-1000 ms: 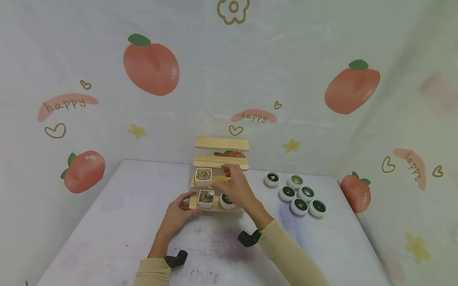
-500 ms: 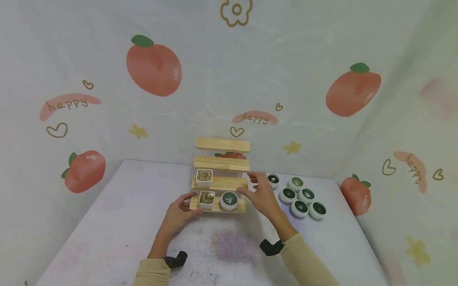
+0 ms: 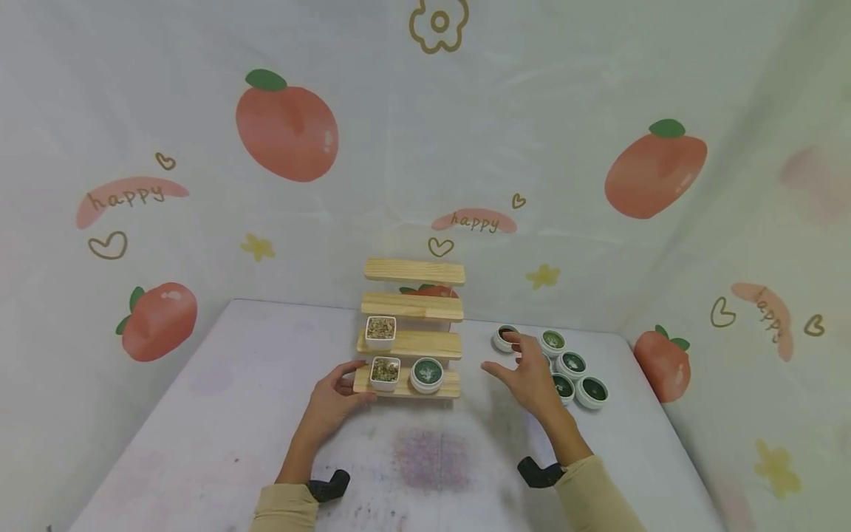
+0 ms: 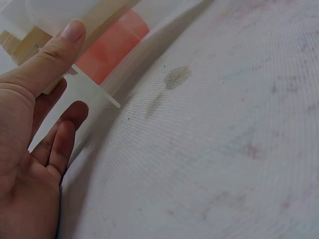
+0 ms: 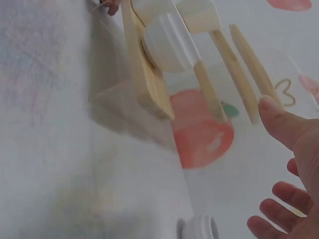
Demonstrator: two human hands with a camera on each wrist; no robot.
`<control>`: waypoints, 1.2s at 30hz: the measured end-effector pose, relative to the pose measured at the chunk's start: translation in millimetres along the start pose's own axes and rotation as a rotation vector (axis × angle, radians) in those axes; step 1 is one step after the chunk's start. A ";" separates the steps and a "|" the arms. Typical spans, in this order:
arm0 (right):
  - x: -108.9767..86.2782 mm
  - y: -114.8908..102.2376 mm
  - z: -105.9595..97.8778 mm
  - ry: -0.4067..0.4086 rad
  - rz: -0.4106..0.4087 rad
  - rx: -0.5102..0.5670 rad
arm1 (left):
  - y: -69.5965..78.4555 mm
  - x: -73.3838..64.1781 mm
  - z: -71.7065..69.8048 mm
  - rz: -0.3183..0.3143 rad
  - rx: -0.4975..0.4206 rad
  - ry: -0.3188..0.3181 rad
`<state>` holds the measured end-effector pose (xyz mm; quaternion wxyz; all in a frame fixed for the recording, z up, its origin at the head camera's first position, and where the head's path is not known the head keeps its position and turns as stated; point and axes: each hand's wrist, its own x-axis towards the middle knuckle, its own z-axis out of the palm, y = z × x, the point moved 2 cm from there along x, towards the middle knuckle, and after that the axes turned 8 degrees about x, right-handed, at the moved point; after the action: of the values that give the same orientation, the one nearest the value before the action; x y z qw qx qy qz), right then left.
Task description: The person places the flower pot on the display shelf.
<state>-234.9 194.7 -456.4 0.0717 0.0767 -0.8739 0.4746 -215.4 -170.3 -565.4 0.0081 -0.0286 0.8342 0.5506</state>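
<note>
A tiered wooden shelf [image 3: 412, 305] stands at the middle back of the table. My left hand [image 3: 332, 403] grips the left end of its lowest board, thumb in front and fingers behind. That board bears a square white pot of grainy filling [image 3: 385, 374] and a round white pot with dark green contents [image 3: 427, 375]. Another square white pot [image 3: 381, 332] sits on the board above, at the left. To the right of the shelf, my right hand [image 3: 535, 380] hovers with thumb and fingers apart, holding nothing. It partly covers several round white pots, including the back left one [image 3: 503, 340].
More round pots with dark green tops [image 3: 592, 392] are clustered at the right of the table. One round pot [image 5: 199, 228] shows at the bottom of the right wrist view. A fruit-printed cloth wall [image 3: 372, 170] rises right behind the shelf.
My right hand has drawn away from the round pot on the lowest board and moved right to the cluster of round pots. The left hand has stayed at the shelf's end.
</note>
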 end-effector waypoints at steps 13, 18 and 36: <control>-19.4 38.5 -39.5 0.124 0.045 -0.087 | 1.2 -0.1 -0.2 -0.009 0.011 0.012; -28.9 50.4 -47.2 0.165 0.108 -0.090 | 2.2 -0.4 -0.8 -0.013 0.009 0.012; -43.6 81.3 -35.7 0.252 0.264 -0.089 | 1.3 -0.6 0.1 -0.013 -0.013 0.001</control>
<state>-206.8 271.3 -512.4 0.1209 -0.1019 -0.8806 0.4466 -214.8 -169.7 -564.2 0.0112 -0.0344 0.8303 0.5561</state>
